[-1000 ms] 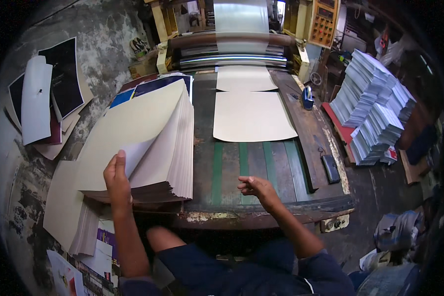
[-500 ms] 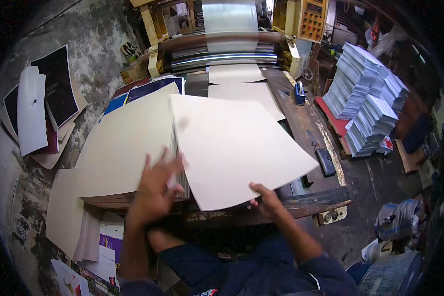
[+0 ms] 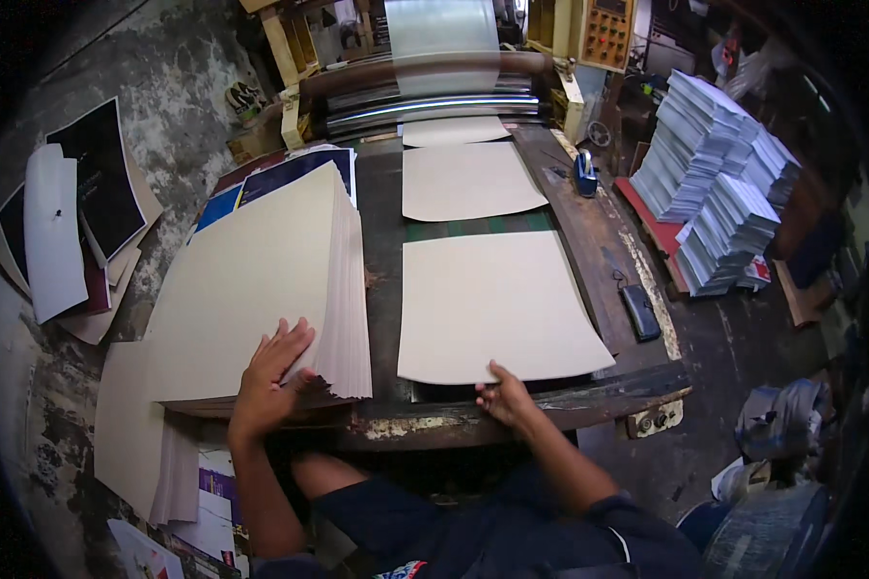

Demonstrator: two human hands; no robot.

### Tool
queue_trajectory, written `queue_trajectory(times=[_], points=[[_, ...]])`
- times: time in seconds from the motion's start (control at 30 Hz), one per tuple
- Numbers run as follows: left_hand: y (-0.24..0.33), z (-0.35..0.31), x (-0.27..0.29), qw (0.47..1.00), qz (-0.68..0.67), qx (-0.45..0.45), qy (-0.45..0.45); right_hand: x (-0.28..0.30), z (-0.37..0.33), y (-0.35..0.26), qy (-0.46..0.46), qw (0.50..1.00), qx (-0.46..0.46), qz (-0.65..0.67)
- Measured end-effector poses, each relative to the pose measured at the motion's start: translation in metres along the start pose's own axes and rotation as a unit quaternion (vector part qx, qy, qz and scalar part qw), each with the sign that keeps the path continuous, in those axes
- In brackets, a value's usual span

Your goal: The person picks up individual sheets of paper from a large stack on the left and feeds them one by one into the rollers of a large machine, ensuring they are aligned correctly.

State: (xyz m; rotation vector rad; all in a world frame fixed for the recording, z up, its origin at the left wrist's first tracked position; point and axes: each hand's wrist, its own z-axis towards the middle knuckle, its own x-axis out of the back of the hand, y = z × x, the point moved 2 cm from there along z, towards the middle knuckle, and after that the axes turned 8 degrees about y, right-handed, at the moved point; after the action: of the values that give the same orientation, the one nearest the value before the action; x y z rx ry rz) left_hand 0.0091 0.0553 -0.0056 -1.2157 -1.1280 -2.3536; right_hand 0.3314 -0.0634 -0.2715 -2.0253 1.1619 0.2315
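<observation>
A tall stack of cream paper sheets stands on the left of the table. My left hand is open, fingers apart, lying on the stack's top near its front right corner. To the right, a single cream sheet lies nearly flat on the machine's feed bed. My right hand pinches its near edge, thumb on top and the other fingers curled at or below the edge. Beyond it, a second cream sheet and a third sheet lie in line toward the shiny roller.
Clear film hangs above the rollers. A blue tape dispenser and a black case rest on the table's right side. Stacks of white paper stand further right. Dark printed sheets lean by the left wall.
The cream sheet has gone from tilted over the stack's edge to lying on the bed at right. My left hand has settled on the stack. The sheets ahead moved slightly toward the rollers.
</observation>
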Motion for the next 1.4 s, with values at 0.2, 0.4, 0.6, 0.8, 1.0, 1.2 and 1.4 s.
queue_trajectory(times=[0.2, 0.4, 0.6, 0.8, 1.0, 1.2, 1.4], points=[[-0.017, -0.005, 0.003, 0.975, -0.12, 0.14, 0.124, -0.028, 0.07, -0.045, -0.046, 0.998, 0.038, 0.016], [0.0, 0.012, -0.005, 0.768, -0.307, 0.224, 0.516, -0.032, 0.118, -0.065, 0.0, 0.996, 0.065, 0.055], [0.038, -0.003, -0.016, 0.951, -0.024, 0.006, 0.31, -0.06, 0.076, -0.065, 0.022, 0.996, 0.08, 0.037], [0.069, -0.012, -0.028, 0.967, -0.099, -0.223, 0.07, -0.073, -0.079, -0.073, -0.352, 0.926, 0.124, -0.056], [0.061, -0.023, -0.016, 0.978, 0.071, -0.193, 0.043, -0.038, -0.1, -0.037, -0.223, 0.971, 0.037, -0.077], [0.007, -0.013, 0.009, 0.993, -0.002, -0.03, 0.115, 0.031, -0.104, 0.041, -0.106, 0.986, 0.009, -0.129], [-0.011, -0.014, 0.006, 0.989, -0.084, 0.053, 0.113, 0.045, -0.114, 0.085, -0.077, 0.991, -0.021, -0.108]])
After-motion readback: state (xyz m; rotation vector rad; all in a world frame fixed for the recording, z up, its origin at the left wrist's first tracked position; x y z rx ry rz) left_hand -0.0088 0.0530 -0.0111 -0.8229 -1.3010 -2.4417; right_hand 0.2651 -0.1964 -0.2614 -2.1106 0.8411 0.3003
